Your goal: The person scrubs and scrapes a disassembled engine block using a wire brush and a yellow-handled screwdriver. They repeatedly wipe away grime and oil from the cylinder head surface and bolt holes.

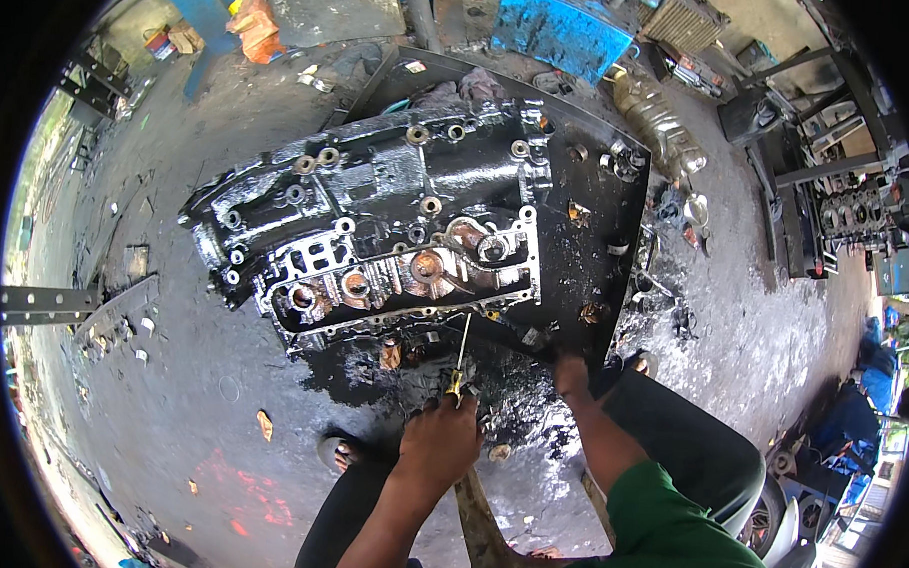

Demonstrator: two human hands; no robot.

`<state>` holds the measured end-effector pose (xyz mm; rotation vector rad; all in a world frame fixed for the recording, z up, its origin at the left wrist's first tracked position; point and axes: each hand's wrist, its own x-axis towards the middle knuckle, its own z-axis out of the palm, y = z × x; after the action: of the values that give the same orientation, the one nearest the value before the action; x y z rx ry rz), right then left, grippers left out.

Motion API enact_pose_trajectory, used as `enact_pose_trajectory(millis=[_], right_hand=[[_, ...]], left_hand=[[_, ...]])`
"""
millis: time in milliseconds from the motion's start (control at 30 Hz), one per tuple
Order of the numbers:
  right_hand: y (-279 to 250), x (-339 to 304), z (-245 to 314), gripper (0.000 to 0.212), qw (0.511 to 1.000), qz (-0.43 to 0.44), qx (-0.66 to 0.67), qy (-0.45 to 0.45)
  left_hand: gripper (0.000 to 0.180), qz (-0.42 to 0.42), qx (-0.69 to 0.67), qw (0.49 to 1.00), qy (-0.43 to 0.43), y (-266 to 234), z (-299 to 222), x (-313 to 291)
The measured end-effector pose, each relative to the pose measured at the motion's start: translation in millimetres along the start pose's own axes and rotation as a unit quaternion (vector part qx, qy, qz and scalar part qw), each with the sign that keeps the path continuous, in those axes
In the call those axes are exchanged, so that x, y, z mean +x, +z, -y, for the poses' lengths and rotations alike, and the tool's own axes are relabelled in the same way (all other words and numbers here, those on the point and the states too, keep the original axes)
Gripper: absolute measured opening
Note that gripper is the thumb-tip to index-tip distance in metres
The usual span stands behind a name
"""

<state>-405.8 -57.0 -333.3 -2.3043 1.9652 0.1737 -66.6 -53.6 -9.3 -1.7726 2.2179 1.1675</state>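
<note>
My left hand (439,436) is closed around a screwdriver (459,376) with a yellow handle and a long thin shaft. Its shaft points away from me, the tip at the near edge of a dark, oily engine valve cover (378,176). Along that near side runs a bare metal section (427,271) with round openings and brownish deposits. Beside my right knee, my right hand (571,376) is at the near edge of a black metal tray (601,259). Its fingers are hidden or too dark to make out, so I cannot tell what it holds, if anything.
Oil spreads over the floor (351,376) before the tray. Small metal parts (622,162) lie at the tray's right. Beyond it are a blue metal box (563,32) and a grimy metal part (656,116). A metal rack (819,162) stands right; an orange bag (255,29) sits far left.
</note>
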Motion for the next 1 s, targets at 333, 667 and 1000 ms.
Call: enact_pose_trajectory(millis=[333, 667, 1000], right_hand=[[-34, 39, -13, 0.012, 0.961, 0.253, -0.079, -0.077], [-260, 52, 256, 0.028, 0.928, 0.02, 0.325, -0.182], [-268, 168, 361, 0.028, 0.782, -0.272, 0.405, -0.389]], left_hand=[[0.03, -0.075, -0.035, 0.997, 0.013, -4, 6, -19], [0.025, -0.382, -0.155, 0.91, -0.047, -73, 35, -53], [0.025, -0.573, -0.341, 0.744, -0.039, -120, 67, -84]])
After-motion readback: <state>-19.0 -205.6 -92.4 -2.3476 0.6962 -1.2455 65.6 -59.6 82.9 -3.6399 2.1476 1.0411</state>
